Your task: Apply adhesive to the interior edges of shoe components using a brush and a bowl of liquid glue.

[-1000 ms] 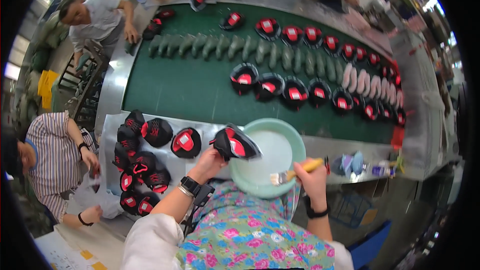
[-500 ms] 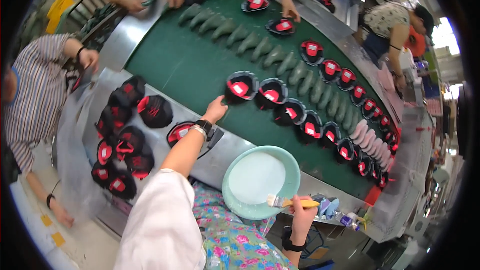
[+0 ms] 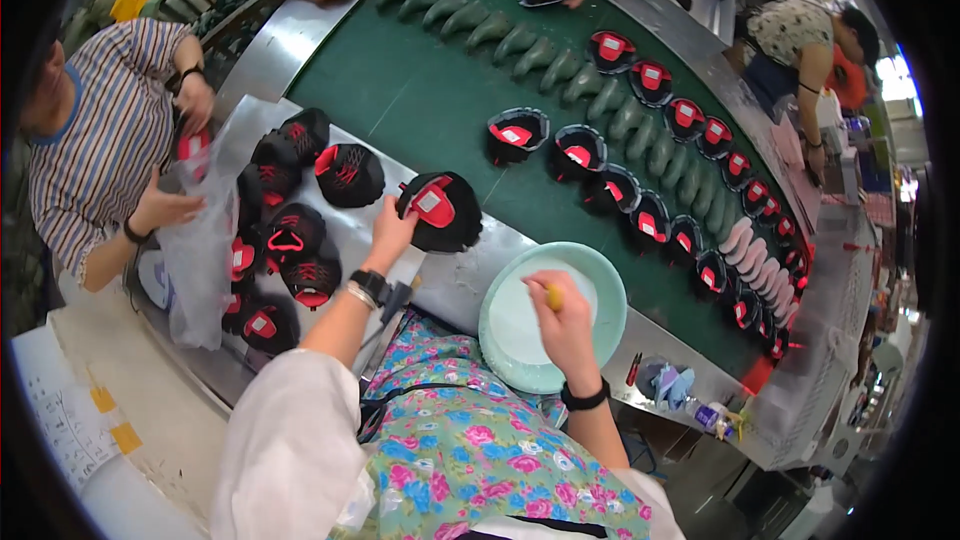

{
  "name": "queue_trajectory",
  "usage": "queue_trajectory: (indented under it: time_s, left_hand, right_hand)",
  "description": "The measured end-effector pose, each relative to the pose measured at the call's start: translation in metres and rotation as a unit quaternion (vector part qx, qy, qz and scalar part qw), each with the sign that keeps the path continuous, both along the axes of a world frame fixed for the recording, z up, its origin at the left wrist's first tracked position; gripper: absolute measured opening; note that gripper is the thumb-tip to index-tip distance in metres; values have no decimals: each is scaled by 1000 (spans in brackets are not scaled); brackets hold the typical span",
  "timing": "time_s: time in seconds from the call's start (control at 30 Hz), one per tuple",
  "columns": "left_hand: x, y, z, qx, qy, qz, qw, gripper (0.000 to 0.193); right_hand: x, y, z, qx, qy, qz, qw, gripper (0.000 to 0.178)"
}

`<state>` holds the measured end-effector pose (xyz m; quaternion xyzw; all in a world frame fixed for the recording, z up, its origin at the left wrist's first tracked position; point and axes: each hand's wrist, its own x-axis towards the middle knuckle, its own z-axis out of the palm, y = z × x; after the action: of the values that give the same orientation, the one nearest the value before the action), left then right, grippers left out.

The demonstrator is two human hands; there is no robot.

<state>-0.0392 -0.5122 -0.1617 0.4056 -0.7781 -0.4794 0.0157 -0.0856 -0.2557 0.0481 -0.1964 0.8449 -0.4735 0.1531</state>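
Observation:
My left hand (image 3: 393,232) grips a black shoe upper (image 3: 450,222) with a red tongue and white label, over the metal edge beside the green belt. In my right hand (image 3: 566,330) is a brush with a yellow handle (image 3: 554,295); its bristles are hidden behind the hand. That hand is over the pale green basin (image 3: 612,305), which contains a milky white liquid (image 3: 512,325). More black and red uppers (image 3: 350,176) are piled left of my left hand. A line of similar uppers (image 3: 518,134) stands on the belt beyond the basin.
Grey-green shoe lasts (image 3: 490,30) and pink ones (image 3: 745,250) run along the green belt (image 3: 350,110). A person in a striped shirt (image 3: 110,120) works at left by a clear plastic bag (image 3: 200,280). Other people's hands reach over the far side. A bottle (image 3: 712,418) lies at right.
My left hand has come back from the belt and taken hold of an upper from the metal edge. My right hand has moved with the brush over the basin. The view has shifted.

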Motion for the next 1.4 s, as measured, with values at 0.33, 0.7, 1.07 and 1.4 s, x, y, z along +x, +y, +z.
queue_trajectory:
  time_s: [0.33, 0.7, 1.07, 1.4]
  left_hand:
    - [15, 119, 159, -2, 353, -183, 917, 62]
    - [30, 80, 190, 301, 217, -414, 831, 76]
    - [89, 51, 159, 424, -13, -532, 733, 49]
    - [87, 87, 97, 663, -4, -148, 734, 51]
  right_hand:
    - [-10, -22, 19, -141, -48, -93, 984, 29]
    - [24, 34, 58, 43, -11, 170, 984, 18]
    - [48, 132, -96, 93, -77, -316, 941, 19]
    - [74, 129, -144, 84, 6, -333, 939, 16]
